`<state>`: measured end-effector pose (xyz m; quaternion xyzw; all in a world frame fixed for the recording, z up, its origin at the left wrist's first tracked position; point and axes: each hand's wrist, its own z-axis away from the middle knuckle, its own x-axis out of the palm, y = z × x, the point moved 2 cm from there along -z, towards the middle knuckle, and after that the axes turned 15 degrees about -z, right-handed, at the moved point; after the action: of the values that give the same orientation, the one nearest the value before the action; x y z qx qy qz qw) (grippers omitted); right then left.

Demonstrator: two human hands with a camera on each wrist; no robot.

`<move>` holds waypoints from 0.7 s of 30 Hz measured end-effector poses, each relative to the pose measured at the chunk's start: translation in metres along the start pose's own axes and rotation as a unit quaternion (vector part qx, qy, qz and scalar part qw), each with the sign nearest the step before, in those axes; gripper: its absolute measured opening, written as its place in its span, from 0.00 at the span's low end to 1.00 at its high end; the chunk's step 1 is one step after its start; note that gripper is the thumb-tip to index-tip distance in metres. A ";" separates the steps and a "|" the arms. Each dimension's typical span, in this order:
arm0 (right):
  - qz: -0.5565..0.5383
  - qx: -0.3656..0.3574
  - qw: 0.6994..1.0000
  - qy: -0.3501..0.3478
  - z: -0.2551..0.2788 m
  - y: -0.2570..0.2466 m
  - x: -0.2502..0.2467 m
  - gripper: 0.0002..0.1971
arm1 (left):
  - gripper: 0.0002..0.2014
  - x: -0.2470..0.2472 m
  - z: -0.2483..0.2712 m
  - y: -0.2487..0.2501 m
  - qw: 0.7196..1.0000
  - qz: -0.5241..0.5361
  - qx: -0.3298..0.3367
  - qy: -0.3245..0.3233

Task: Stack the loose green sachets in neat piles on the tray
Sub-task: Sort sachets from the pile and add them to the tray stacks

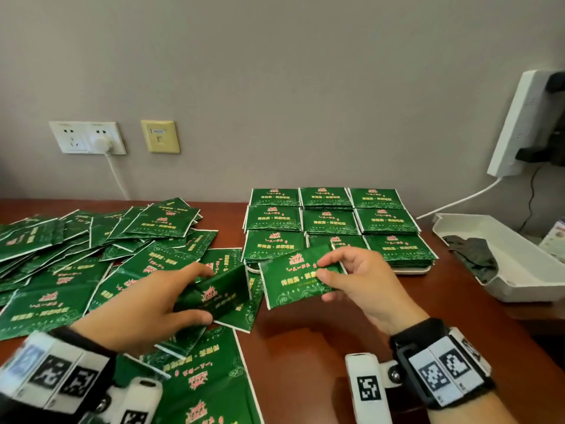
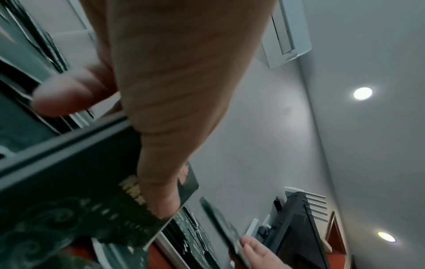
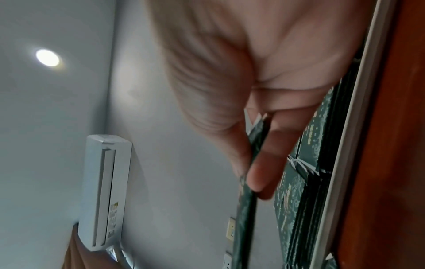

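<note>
Your right hand [image 1: 360, 280] pinches one green sachet [image 1: 298, 278] between thumb and fingers, raised just in front of the tray [image 1: 412, 270], where nine neat piles [image 1: 331, 223] sit in three rows. Your left hand [image 1: 146, 307] grips another sachet [image 1: 214, 293], lifted off the loose heap [image 1: 76, 255] that sprawls over the left of the reddish-brown surface [image 1: 305, 347]. Right of the tray lies an open white box [image 1: 519, 270] with a dark cloth [image 1: 474, 255] inside, well apart from your hands. On the grey wall behind are a double socket [image 1: 87, 137] with a white plug [image 1: 102, 144], a yellowish data plate [image 1: 160, 136] and a white power strip [image 1: 516, 127].
</note>
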<state>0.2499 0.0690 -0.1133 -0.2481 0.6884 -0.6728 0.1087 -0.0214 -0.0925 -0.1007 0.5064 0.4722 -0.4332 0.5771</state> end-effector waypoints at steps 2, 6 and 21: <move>-0.048 -0.013 0.998 0.024 -0.002 -0.005 -0.005 0.04 | 0.21 -0.006 0.000 0.005 0.999 0.020 0.003 0.042; -0.056 -0.039 0.995 0.068 -0.023 -0.017 -0.032 0.05 | 0.15 -0.033 -0.014 0.027 0.981 0.122 0.016 0.149; 0.186 0.003 0.980 0.064 -0.061 -0.025 -0.093 0.17 | 0.06 -0.064 -0.264 0.113 0.984 0.135 -0.001 0.118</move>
<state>0.3045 0.1676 -0.1013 -0.0719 0.7259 -0.6575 0.1889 0.0496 0.1842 -0.0284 0.6126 0.4644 -0.2881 0.5710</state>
